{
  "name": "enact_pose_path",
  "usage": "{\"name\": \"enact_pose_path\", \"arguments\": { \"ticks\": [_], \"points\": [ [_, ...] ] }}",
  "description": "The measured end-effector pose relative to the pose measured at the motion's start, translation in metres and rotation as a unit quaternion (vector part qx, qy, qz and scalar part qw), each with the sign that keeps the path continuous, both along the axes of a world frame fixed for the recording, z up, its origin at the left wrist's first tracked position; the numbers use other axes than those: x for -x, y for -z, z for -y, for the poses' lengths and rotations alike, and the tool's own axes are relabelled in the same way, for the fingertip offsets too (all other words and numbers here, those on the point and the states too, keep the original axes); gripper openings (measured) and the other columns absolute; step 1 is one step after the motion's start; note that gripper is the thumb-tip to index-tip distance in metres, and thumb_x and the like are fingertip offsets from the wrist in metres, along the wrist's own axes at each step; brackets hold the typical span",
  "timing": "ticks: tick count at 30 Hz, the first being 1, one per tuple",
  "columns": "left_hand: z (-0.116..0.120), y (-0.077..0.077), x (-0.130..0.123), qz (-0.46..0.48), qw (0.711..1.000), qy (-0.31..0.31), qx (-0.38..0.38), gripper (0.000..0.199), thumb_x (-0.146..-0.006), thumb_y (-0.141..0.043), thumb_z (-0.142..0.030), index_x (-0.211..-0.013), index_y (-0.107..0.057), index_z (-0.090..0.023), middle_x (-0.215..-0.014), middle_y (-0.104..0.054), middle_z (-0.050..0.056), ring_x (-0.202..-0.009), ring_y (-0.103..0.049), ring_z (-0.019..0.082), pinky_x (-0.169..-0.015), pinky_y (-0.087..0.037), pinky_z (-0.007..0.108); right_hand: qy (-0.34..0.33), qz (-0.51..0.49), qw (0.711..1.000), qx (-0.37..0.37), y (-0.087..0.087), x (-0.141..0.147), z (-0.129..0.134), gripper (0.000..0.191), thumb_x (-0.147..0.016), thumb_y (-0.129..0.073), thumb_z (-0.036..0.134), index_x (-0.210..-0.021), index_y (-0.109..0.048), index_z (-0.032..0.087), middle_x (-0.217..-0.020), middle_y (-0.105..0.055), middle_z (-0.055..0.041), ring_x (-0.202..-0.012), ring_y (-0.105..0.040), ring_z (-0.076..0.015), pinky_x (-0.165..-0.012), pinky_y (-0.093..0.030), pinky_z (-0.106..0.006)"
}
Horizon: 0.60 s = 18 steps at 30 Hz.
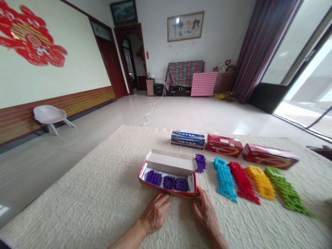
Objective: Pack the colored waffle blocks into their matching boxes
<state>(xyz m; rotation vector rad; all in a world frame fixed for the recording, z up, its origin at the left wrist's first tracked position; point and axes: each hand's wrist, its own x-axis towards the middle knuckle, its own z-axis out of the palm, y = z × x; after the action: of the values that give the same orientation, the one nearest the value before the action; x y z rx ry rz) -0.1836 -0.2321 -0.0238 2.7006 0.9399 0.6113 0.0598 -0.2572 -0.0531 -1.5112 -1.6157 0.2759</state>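
On the textured cover (85,193), an open box (155,188) stood, three purple blocks (153,178) inside.
The left hand (156,211), fingers loosely curled, lay at its front edge; the right hand (205,209), half-open, met its right end; any grip was unclear. An uneven push could likely skew the box.

A home (curtain (252,48), framed picture (185,26))
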Motion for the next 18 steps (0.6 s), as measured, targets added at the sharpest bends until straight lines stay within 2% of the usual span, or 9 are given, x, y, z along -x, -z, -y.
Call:
{"name": "enact_pose_path", "arguments": {
  "ticks": [6,10,12,15,18],
  "points": [
    [-0.013,-0.005,0.004,-0.035,0.997,0.072,-0.021,0.038,-0.076,-0.044,-0.005,-0.109,-0.062,-0.013,-0.116,-0.063,0.013,-0.11,-0.056,0.023,-0.099,-0.046,0.038,0.012,-0.008,1.0,-0.007,0.003,0.0,-0.003,0.042,-0.082,-0.046,0.017,-0.125,-0.047,0.02,-0.115,-0.062,-0.0109,-0.105,-0.06,-0.0215,-0.088,-0.052,-0.036],
    [-0.014,-0.002,0.006,-0.058,0.996,0.064,-0.037,0.044,-0.075,-0.045,-0.006,-0.116,-0.058,-0.013,-0.123,-0.062,0.013,-0.114,-0.055,0.024,-0.101,-0.045,0.04,0.024,-0.008,1.0,-0.019,0.004,0.001,0.0,0.041,-0.083,-0.041,0.013,-0.123,-0.049,0.02,-0.113,-0.063,-0.01,-0.104,-0.061,-0.0198,-0.087,-0.052,-0.033],
    [-0.014,0.0,0.006,-0.078,0.994,0.058,-0.04,0.046,-0.073,-0.046,-0.005,-0.117,-0.058,-0.014,-0.124,-0.061,0.012,-0.114,-0.056,0.024,-0.101,-0.045,0.039,0.036,-0.01,0.999,-0.028,0.003,0.001,0.002,0.038,-0.085,-0.04,0.012,-0.12,-0.051,0.02,-0.106,-0.066,-0.0084,-0.096,-0.064,-0.0178,-0.079,-0.054,-0.028],
    [-0.016,0.001,0.006,-0.088,0.993,0.058,-0.054,0.049,-0.069,-0.048,-0.004,-0.116,-0.059,-0.015,-0.124,-0.062,0.011,-0.115,-0.056,0.024,-0.101,-0.046,0.038,0.077,0.018,0.995,-0.057,-0.003,-0.004,-0.002,0.027,-0.088,-0.041,0.014,-0.111,-0.054,0.02,-0.093,-0.067,-0.0058,-0.08,-0.066,-0.0153,-0.065,-0.054,-0.023],
    [-0.019,0.002,0.006,-0.074,0.992,0.067,-0.072,0.048,-0.07,-0.048,-0.004,-0.116,-0.059,-0.016,-0.121,-0.065,0.01,-0.114,-0.057,0.024,-0.1,-0.046,0.036,0.107,0.072,0.989,-0.077,-0.017,-0.021,-0.024,0.022,-0.091,-0.04,0.018,-0.107,-0.055,0.021,-0.096,-0.064,-0.0075,-0.086,-0.063,-0.0173,-0.069,-0.054,-0.027]
  ]
}}
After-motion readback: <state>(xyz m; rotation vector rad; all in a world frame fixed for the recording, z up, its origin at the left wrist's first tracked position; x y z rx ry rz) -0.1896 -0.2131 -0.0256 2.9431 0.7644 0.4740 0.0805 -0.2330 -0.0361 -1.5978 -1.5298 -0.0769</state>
